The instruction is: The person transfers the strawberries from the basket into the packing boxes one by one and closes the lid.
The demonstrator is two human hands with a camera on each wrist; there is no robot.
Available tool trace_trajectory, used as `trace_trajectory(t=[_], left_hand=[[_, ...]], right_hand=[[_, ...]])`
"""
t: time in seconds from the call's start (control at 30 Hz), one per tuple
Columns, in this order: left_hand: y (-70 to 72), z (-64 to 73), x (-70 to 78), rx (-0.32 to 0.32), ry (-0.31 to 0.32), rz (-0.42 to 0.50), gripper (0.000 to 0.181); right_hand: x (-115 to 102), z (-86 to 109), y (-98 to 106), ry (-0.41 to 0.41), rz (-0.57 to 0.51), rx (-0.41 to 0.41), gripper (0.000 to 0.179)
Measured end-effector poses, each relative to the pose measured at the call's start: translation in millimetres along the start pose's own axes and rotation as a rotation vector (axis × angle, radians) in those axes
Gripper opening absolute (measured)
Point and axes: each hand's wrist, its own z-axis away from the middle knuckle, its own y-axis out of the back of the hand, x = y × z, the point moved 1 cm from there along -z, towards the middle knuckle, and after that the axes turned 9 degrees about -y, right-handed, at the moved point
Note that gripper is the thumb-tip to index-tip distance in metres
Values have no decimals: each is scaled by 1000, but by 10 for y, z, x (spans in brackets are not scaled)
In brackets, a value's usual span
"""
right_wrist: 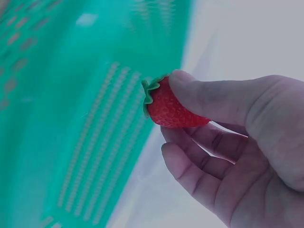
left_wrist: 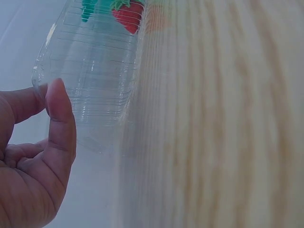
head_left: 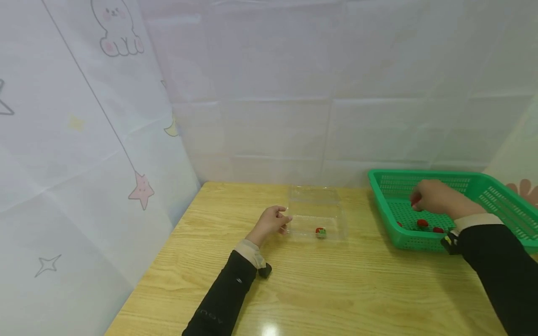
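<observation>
My left hand [head_left: 271, 221] pinches the left edge of a clear plastic clamshell box [left_wrist: 95, 71], thumb and finger at its rim. The box lies on the table with its lid tipped back. One red strawberry [head_left: 321, 232] with green leaves is inside, toward the right front; the left wrist view shows it at the top. Over the green basket [head_left: 380, 205], my right hand [head_left: 435, 198] pinches another strawberry [right_wrist: 173, 104] between thumb and fingers, its leafy end pointing away from the palm. Several more strawberries [head_left: 422, 223] lie in the basket near its front wall.
The basket stands at the right of the wooden table [head_left: 311, 289], its perforated walls rising around the strawberries. A pale wall covering [head_left: 269, 130] hangs behind the table, and a printed one [head_left: 84, 186] runs along the left side.
</observation>
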Motion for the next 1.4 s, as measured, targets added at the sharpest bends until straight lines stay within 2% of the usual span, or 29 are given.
trace_trajectory(t=[0.2, 0.37, 0.5, 0.67, 0.9, 1.1, 1.4], left_hand=[[-14, -3, 2, -5, -1, 7, 50], [-12, 3, -2, -2, -4, 13, 50], [-5, 11, -6, 6, 3, 16, 49], [-5, 21, -2, 6, -1, 10, 50], [-2, 35, -10, 3, 0, 19, 51], [-8, 37, 2, 5, 2, 14, 52], [-20, 44, 10, 16, 8, 5, 50]], right_hand=[[-407, -31, 56, 68, -7, 94, 21], [-771, -142, -14, 152, -28, 130, 24], [-1055, -244, -189, 215, -61, 133, 21], [-1289, -386, -511, 260, -127, 173, 14], [-1467, -651, -913, 216, -179, 253, 13], [-1510, -802, -1127, 173, -207, 284, 12], [-1521, -890, -1358, 73, -279, 242, 6]])
